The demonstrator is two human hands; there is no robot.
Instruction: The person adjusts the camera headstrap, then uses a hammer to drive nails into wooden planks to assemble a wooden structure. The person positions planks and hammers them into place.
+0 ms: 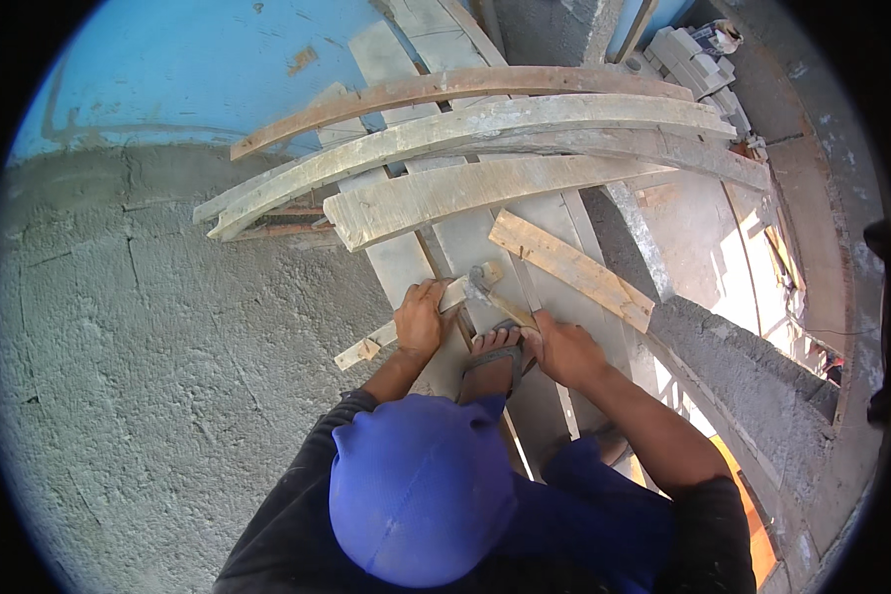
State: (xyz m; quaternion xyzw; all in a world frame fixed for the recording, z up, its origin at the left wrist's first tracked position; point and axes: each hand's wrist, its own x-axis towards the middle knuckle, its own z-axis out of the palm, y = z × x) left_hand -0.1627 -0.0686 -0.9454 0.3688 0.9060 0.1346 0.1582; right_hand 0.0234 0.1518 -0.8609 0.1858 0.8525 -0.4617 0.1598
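Closed around the wooden handle of a hammer (511, 311) is my right hand (567, 352). The hammer's head rests at or just above the far end of a short wooden strip (384, 342). My left hand (422, 319) grips this strip near its middle and presses it against the planks. The strip lies slanted across pale boards (478, 243), its near-left end sticking out past them. A sandalled foot (493, 364) stands on the boards between my hands. Any nail under the hammer is too small to make out.
Several long curved beams (465, 124) lie across the boards ahead. A loose short plank (572, 267) sits right of the hammer. Rough grey plaster wall (158, 366) fills the left, with blue wall (188, 69) above. Gaps show between boards. Pale blocks (693, 64) are stacked far right.
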